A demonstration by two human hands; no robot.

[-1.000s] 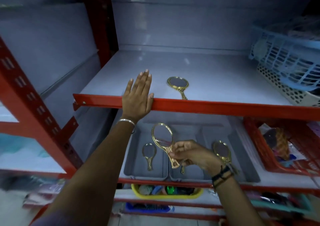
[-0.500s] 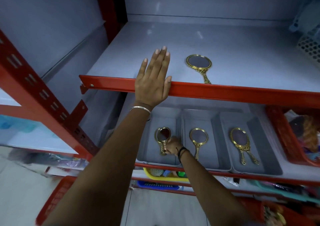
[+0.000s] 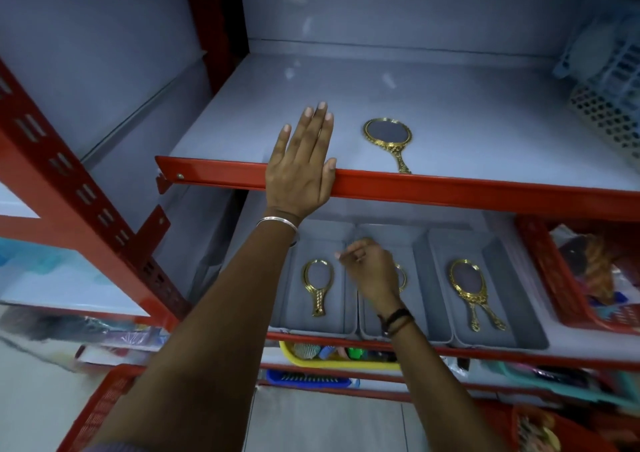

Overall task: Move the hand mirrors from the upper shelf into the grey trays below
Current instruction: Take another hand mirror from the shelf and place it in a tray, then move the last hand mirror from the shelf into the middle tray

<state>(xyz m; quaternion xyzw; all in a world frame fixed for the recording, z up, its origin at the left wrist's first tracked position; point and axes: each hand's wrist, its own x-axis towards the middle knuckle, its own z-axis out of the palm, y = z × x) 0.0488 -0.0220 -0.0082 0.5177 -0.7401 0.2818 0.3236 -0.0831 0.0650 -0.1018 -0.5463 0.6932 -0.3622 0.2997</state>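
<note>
With the right hand (image 3: 372, 271) empty, its grip loosely apart above the grey trays (image 3: 388, 334), and the left hand (image 3: 300, 171) flat and apart on the upper shelf (image 3: 450, 188), the next move is probably fetching the last hand mirror (image 3: 388, 136) there.

I read this location as a shop stockroom: red slotted steel racking (image 3: 69, 188) at frame left, grey shelf boards (image 3: 467, 105), and plastic baskets (image 3: 568, 278) of mixed small goods at right.
</note>
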